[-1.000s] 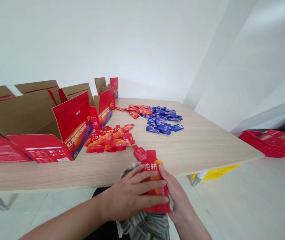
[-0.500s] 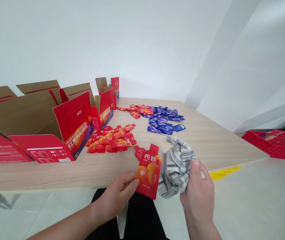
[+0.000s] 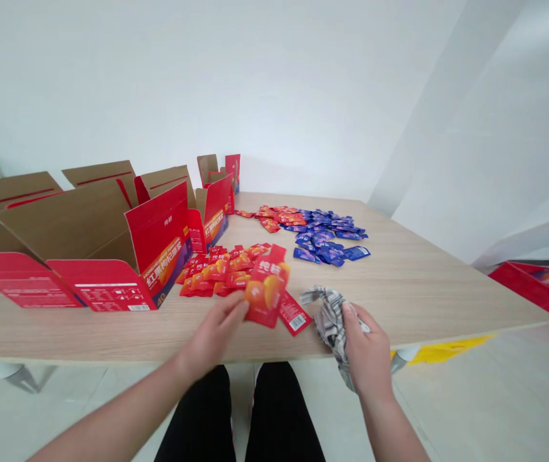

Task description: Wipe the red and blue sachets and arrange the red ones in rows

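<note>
The right hand (image 3: 368, 359) hides part of a striped cloth (image 3: 331, 324); the right edge cuts off a red carton (image 3: 539, 292); print on the blue sachets (image 3: 327, 247) is too small to read.

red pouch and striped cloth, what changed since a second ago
The left hand has carried the red pouch forward over the table, up to the red sachets, while the right hand has brought the striped cloth down to the table edge. The blue sachets and open cartons stayed put.
</note>
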A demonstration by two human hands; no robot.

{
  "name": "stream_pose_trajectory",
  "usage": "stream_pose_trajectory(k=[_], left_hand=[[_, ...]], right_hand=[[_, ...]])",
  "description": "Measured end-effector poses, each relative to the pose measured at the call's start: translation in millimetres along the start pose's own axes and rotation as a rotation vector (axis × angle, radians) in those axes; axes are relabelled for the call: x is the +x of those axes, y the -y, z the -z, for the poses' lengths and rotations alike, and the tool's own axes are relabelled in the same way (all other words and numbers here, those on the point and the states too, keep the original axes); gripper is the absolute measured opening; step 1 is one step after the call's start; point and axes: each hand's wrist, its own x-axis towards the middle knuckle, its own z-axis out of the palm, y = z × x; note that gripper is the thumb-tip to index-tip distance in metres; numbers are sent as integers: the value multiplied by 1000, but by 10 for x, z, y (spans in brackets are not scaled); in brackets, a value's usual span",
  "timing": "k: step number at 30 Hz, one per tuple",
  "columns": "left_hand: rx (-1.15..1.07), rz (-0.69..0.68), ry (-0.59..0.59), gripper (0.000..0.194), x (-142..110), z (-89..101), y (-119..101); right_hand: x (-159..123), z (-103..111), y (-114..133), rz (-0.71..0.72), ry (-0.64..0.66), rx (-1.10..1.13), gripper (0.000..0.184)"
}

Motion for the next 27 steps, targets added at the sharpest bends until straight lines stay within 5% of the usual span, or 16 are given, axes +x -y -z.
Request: stream_pose_trajectory(k=[6, 12, 16, 23, 27], left_hand=[[377, 99, 7, 28, 896, 595, 591], [786, 225, -4, 28, 1020, 794, 729], [888, 67, -38, 43, 825, 422, 489], [682, -475, 466, 49, 555, -705, 409], [582, -504, 499, 38, 631, -878, 527]], right_hand=[[-156, 22, 70, -47, 16, 36, 56], [-127, 77, -81, -52, -24, 104, 52], [-69, 68, -200, -88, -103, 140, 52], [-59, -136, -174, -167, -132, 305, 54], [-51, -119, -177, -205, -152, 354, 52]])
